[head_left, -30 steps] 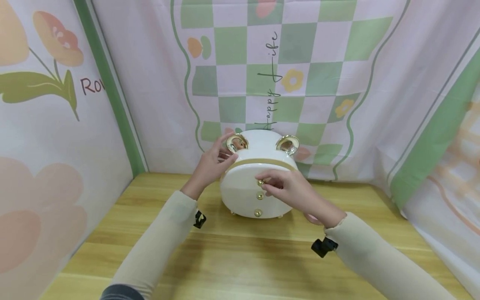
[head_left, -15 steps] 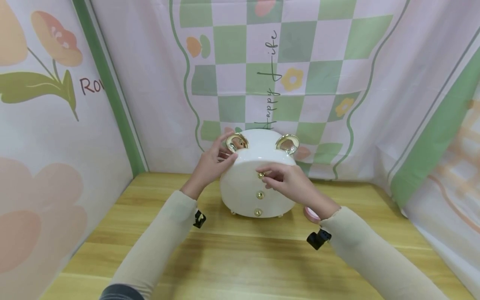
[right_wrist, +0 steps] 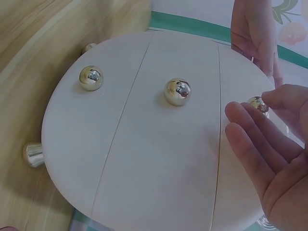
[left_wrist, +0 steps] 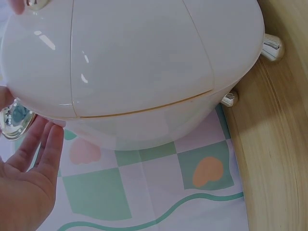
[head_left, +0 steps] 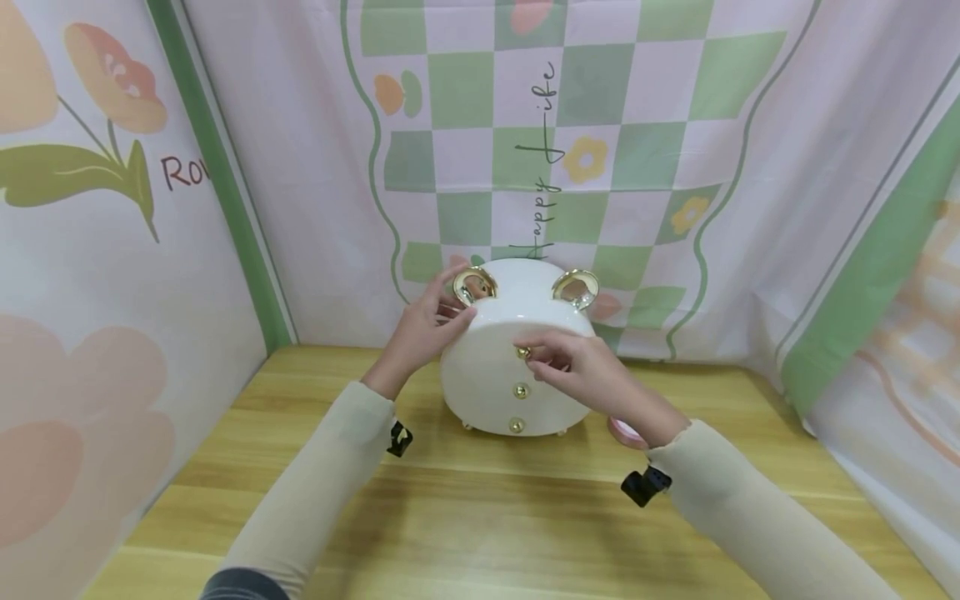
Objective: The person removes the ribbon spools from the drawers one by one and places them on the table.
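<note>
A white, rounded drawer box (head_left: 480, 375) with gold ears and small gold feet stands on the wooden table. Three gold knobs run down its front. My right hand (head_left: 581, 371) pinches the top knob (head_left: 523, 352) between thumb and forefinger, its other fingers loosely bent; the middle knob (right_wrist: 177, 92) and bottom knob (right_wrist: 91, 78) are untouched. The top drawer sits flush with the body. At the box's upper left, my left hand (head_left: 425, 329) rests around the left ear (head_left: 475, 287), thumb in front and fairly straight fingers (left_wrist: 48, 149) against the side.
A round pink item (head_left: 624, 433), partly hidden by my right wrist, lies right of the box. Close behind stands a patterned fabric wall (head_left: 525, 167); others hang left and right. The wooden table (head_left: 480, 517) extends toward me.
The top drawer stood slightly out one second ago, showing a gold strip above it; it has gone back in with my right hand on its knob. My left hand stays put.
</note>
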`<state>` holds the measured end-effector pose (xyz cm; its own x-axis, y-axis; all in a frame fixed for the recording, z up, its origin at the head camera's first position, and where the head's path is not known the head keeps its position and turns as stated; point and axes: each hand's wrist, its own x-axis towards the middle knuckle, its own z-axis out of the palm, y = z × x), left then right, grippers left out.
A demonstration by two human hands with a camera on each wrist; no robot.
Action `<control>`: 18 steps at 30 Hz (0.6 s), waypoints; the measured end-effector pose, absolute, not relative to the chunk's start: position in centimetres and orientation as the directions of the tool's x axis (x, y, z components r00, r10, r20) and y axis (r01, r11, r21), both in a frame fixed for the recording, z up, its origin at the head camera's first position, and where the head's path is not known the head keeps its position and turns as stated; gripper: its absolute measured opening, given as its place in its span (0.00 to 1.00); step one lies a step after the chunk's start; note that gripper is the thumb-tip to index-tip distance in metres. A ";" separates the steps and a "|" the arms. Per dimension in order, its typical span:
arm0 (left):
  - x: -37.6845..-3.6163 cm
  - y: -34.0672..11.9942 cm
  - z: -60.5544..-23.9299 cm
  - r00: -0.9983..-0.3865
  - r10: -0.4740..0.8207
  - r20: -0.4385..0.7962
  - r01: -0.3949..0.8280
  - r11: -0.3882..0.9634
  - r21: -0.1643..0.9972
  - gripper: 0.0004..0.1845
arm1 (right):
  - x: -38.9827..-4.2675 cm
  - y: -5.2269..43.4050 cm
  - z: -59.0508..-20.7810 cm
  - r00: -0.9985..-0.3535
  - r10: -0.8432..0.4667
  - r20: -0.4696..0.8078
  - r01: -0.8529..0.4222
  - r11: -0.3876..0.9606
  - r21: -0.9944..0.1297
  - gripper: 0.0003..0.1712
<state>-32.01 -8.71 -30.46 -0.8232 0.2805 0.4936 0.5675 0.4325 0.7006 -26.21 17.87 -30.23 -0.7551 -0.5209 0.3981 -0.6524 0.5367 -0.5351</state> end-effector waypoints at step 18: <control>-32.1 -8.7 -30.5 -0.838 0.274 0.472 0.546 0.433 0.717 0.35 | -25.3 18.8 -32.1 -0.829 -0.517 0.215 -0.495 0.497 -0.713 0.17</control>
